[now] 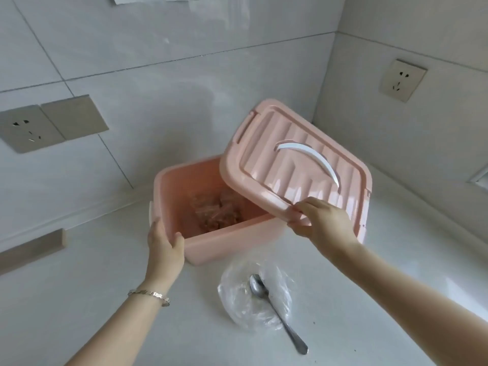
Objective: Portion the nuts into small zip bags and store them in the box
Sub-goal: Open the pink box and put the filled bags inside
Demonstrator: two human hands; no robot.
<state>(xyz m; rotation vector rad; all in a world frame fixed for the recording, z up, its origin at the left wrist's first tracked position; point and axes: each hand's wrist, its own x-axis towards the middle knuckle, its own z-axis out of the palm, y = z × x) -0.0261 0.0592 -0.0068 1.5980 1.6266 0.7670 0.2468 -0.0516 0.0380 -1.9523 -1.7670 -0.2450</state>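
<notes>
Left forearm reaching in from the near left, bracelet [149, 296] on the wrist, left hand [164, 243] wrapped around the near-left corner of the pink box [211, 245]. Thumb hooked over the rim, rest of the fingers curled round the outside wall, so a proper closed grip on the corner.

Right arm coming in from the near right, wrist bent a bit, right hand [323, 226] pinching the near edge of the pink lid [290, 159]. Thumb underneath, fingers pressed together on top of the lip. Lid tilted up, covering only the right part of the box, white handle [311, 159] facing the camera.

Box sitting on the white counter [105, 299] near the far tiled corner, left side open. Small zip bags [216, 210] of brownish nuts piled at the bottom, blurry, count not clear.

Just near of the box: crumpled clear plastic bag [253, 299] lying flat, metal spoon [277, 313] resting on it, bowl toward the box, handle pointing near-right onto the counter. Wall sockets [29, 128] far left and right.
</notes>
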